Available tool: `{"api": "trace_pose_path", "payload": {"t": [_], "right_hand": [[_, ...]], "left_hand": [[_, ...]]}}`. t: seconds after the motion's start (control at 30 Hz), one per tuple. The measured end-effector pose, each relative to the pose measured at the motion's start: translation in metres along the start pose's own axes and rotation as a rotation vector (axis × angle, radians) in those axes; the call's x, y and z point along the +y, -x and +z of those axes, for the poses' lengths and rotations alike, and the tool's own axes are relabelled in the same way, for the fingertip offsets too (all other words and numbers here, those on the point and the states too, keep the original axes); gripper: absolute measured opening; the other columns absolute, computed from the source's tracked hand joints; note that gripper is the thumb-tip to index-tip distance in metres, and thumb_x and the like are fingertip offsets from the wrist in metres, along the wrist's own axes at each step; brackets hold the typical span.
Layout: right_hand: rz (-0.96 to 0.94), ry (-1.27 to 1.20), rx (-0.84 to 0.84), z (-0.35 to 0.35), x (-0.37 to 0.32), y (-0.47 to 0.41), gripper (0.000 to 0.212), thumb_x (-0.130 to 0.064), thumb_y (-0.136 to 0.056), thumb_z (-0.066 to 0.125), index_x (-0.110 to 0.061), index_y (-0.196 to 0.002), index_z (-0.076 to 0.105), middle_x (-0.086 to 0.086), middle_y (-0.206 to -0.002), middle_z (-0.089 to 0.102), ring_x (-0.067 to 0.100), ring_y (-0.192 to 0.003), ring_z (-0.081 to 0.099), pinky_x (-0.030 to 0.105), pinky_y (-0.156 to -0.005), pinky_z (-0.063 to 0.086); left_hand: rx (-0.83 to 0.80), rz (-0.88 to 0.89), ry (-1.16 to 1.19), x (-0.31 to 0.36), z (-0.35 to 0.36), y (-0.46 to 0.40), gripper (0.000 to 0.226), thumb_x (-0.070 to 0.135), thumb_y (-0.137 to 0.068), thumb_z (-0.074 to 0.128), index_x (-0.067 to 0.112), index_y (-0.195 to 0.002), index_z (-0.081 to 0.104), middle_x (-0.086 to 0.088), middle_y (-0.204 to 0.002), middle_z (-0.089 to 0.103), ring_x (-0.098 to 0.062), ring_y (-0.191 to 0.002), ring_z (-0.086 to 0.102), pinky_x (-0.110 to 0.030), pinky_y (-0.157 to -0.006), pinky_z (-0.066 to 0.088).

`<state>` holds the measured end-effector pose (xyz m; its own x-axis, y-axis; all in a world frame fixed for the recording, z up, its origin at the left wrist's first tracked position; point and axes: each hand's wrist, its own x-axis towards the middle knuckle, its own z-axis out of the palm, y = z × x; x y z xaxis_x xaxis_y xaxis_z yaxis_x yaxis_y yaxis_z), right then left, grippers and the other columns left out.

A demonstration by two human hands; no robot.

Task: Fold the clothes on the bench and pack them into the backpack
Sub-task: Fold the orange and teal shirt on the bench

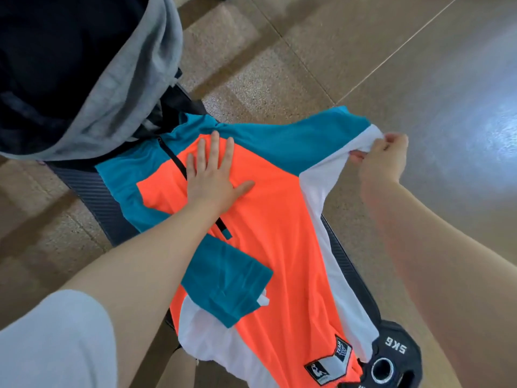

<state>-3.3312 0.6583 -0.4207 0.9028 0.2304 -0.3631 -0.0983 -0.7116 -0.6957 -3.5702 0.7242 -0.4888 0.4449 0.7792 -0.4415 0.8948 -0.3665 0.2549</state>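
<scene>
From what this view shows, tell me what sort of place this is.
Probably a gym or fitness room. A black weight plate marked 5KG lies by the dark padded bench, the floor is large speckled tiles, and a sports jersey is being folded there.

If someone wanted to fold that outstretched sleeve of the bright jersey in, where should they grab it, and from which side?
Probably at the white cuff end of the sleeve, coming from the right, off the bench edge. The sleeve sticks out past the bench, so its tip hangs free to pinch. The right hand already pinches there, while the left hand lies flat on the jersey, pinning the body.
</scene>
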Motion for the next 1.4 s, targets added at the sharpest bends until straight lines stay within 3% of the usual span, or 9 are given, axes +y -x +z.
{"api": "trace_pose_path", "payload": {"t": [0.13, 0.3, 0.43, 0.5, 0.6, 0.83, 1.0, 1.13, 1.4], "right_hand": [[0.134, 0.432, -0.121, 0.007, 0.028, 0.032, 0.056, 0.001, -0.089, 0.037, -0.013, -0.142, 0.024, 0.013, -0.147, 0.027, 0.032, -0.125, 0.040, 0.038, -0.100, 0.036], [-0.517, 0.562, -0.566, 0.011, 0.057, 0.132, 0.024, -0.005, -0.084, 0.049, -0.005, -0.102, 0.065, 0.017, -0.110, 0.058, 0.034, -0.105, 0.053, 0.032, -0.089, 0.035], [-0.585, 0.795, -0.810, 0.021, 0.075, 0.192, 0.026, -0.029, -0.090, 0.048, -0.016, -0.108, 0.060, 0.006, -0.107, 0.061, 0.031, -0.104, 0.056, 0.040, -0.085, 0.043], [-0.536, 1.008, -0.794, 0.025, 0.088, 0.208, 0.039, -0.038, -0.089, 0.051, -0.018, -0.123, 0.049, 0.004, -0.121, 0.053, 0.027, -0.116, 0.048, 0.038, -0.094, 0.036], [-0.467, 1.128, -0.653, 0.027, 0.102, 0.223, 0.041, -0.035, -0.088, 0.054, -0.017, -0.123, 0.045, 0.004, -0.123, 0.052, 0.027, -0.118, 0.044, 0.038, -0.097, 0.032], [-0.411, 0.575, -0.892, 0.035, 0.086, 0.261, 0.016, -0.018, -0.086, 0.058, -0.003, -0.083, 0.055, 0.004, -0.078, 0.046, 0.028, -0.073, 0.049, 0.033, -0.061, 0.026], [-0.376, 0.555, -0.980, 0.043, 0.076, 0.283, 0.014, -0.019, -0.086, 0.060, -0.007, -0.093, 0.062, 0.010, -0.079, 0.061, 0.024, -0.075, 0.053, 0.029, -0.060, 0.028], [-0.263, 0.435, -0.759, 0.044, 0.059, 0.250, 0.019, -0.004, -0.081, 0.057, -0.012, -0.094, 0.068, 0.004, -0.087, 0.063, 0.016, -0.079, 0.053, 0.022, -0.063, 0.034], [-0.355, 0.408, -0.658, 0.077, 0.024, 0.193, 0.022, -0.003, -0.082, 0.059, -0.006, -0.103, 0.064, 0.008, -0.098, 0.064, 0.014, -0.086, 0.050, 0.018, -0.067, 0.030]], "left_hand": [[0.043, 0.134, 0.032, -0.014, -0.008, 0.011, 0.083, 0.045, -0.086, 0.055, 0.016, -0.149, 0.009, -0.010, -0.157, -0.003, -0.031, -0.143, 0.003, -0.045, -0.114, 0.006], [0.083, 0.576, 0.010, -0.044, -0.012, 0.066, 0.032, 0.030, -0.079, 0.047, 0.010, -0.095, 0.067, -0.012, -0.101, 0.065, -0.032, -0.089, 0.065, -0.042, -0.076, 0.053], [-0.128, 0.744, -0.198, -0.075, -0.009, 0.112, 0.028, 0.043, -0.069, 0.070, 0.022, -0.086, 0.069, 0.006, -0.080, 0.064, -0.016, -0.070, 0.064, -0.026, -0.065, 0.048], [-0.178, 0.732, -0.255, -0.082, -0.005, 0.120, 0.051, 0.041, -0.052, 0.084, 0.019, -0.095, 0.069, 0.004, -0.083, 0.065, -0.017, -0.071, 0.064, -0.027, -0.063, 0.048], [-0.098, 0.642, -0.286, -0.086, -0.010, 0.119, 0.039, 0.022, -0.050, 0.084, 0.018, -0.085, 0.068, 0.001, -0.070, 0.059, -0.020, -0.059, 0.059, -0.028, -0.057, 0.038], [-0.152, 0.813, -0.186, -0.127, -0.045, 0.123, 0.038, 0.012, -0.037, 0.079, 0.020, -0.068, 0.059, 0.006, -0.076, 0.061, -0.020, -0.088, 0.052, -0.036, -0.081, 0.028], [-0.413, 0.662, -0.215, -0.157, -0.066, 0.135, 0.016, 0.028, -0.077, 0.065, 0.018, -0.087, 0.057, 0.005, -0.092, 0.063, -0.019, -0.098, 0.057, -0.032, -0.094, 0.029], [-0.350, 0.608, -0.173, -0.154, -0.067, 0.132, 0.022, 0.038, -0.085, 0.060, 0.019, -0.094, 0.056, 0.005, -0.109, 0.060, -0.017, -0.114, 0.051, -0.031, -0.098, 0.027], [-0.149, 0.139, 0.185, -0.160, -0.060, 0.117, 0.021, 0.029, -0.094, 0.049, 0.012, -0.101, 0.059, -0.015, -0.091, 0.066, -0.031, -0.086, 0.060, -0.039, -0.069, 0.047]]}}
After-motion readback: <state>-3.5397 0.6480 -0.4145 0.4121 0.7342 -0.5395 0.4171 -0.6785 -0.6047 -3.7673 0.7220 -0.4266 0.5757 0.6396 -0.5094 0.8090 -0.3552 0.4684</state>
